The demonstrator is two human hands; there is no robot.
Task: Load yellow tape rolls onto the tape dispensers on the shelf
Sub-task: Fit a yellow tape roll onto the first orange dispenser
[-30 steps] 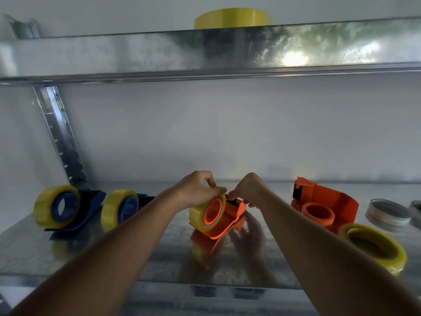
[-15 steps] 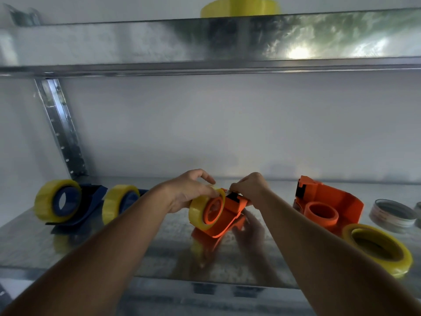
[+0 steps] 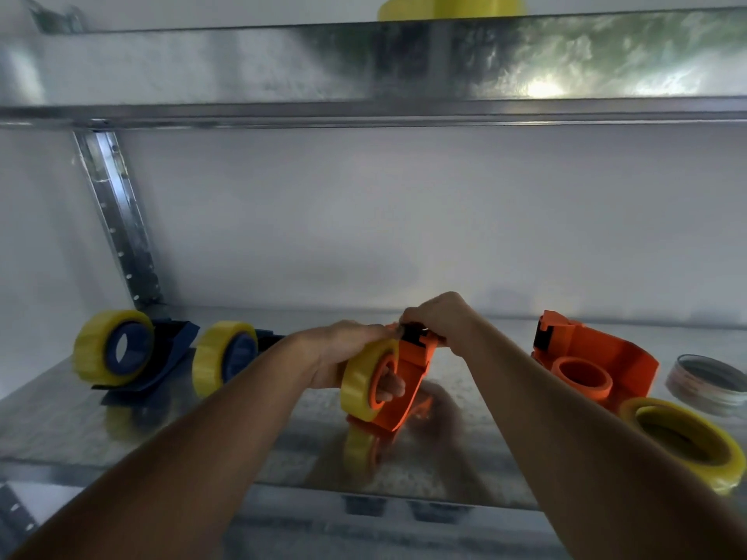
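The yellow tape roll (image 3: pixel 366 383) sits on the hub of the orange dispenser (image 3: pixel 408 377), held just above the middle of the metal shelf (image 3: pixel 101 430). The left hand (image 3: pixel 343 357) grips the roll, fingers showing through its core. The right hand (image 3: pixel 438 321) pinches the dispenser's black cutter end. At left stand two blue dispensers (image 3: pixel 161 357), both loaded. At right, an empty orange dispenser (image 3: pixel 594 357) lies beside a loose yellow roll (image 3: pixel 683 442) and a grey roll (image 3: pixel 707 383).
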